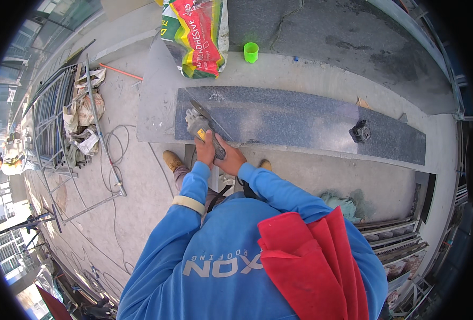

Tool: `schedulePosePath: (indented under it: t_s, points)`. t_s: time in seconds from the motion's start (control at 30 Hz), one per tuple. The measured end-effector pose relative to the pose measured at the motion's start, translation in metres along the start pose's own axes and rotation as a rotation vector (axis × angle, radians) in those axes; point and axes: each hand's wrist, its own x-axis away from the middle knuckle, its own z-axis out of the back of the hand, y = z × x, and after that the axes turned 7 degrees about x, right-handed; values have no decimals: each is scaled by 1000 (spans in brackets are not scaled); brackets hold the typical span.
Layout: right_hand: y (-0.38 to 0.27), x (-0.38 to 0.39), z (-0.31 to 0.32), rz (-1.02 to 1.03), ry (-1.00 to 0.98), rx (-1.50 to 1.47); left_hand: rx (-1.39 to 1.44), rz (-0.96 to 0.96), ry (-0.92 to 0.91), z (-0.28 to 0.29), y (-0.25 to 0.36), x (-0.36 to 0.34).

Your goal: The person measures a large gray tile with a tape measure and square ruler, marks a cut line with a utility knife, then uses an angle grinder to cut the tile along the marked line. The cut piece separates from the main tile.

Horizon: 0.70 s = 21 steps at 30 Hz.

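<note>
Just left of the frame's centre, both hands are gripping a grey and yellow handheld angle grinder (202, 129) with a thin round disc. The left hand (205, 150) is wrapping around the rear of the tool's body, fingers curled closed on it. The right hand (230, 158) is sitting just beside it to the right, also closed around the tool's dark handle end. The grinder is resting on the left end of a long dark grey speckled granite slab (300, 120), which is stretching from the centre-left toward the right edge of the frame. The slab is lying on a pale grey concrete desk (300, 74) that is running across the upper middle of the picture.

On the slab's right part, well apart from the hands, a small black clamp-like metal piece (360, 131) is sitting. In the upper middle, a colourful printed plastic sack (199, 34) in green, red and yellow is leaning on the desk, and a small bright green plastic cup (251, 52) is standing near it to the right. At the left of the frame, a grey metal frame (60, 106) and crumpled sacks (84, 114) are lying on the concrete floor, with thin cables (114, 154) trailing beside them. A red cloth (311, 261) is hanging over the person's blue-sleeved shoulder in the lower right.
</note>
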Motion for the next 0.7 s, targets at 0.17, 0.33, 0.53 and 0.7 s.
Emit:
schedulePosePath:
  t_s: [0.17, 0.33, 0.53, 0.7]
  points:
    - [1, -10, -6, 3, 15, 13, -81, -5, 1, 6, -3, -14]
    - [-1, -13, -4, -3, 23, 22, -7, -2, -34, 10, -18, -32]
    - [-4, -22, -3, -4, 19, 8, -83, -7, 9, 12, -18, -45]
    - [-6, -25, 3, -40, -7, 3, -82, -4, -13, 10, -17, -52]
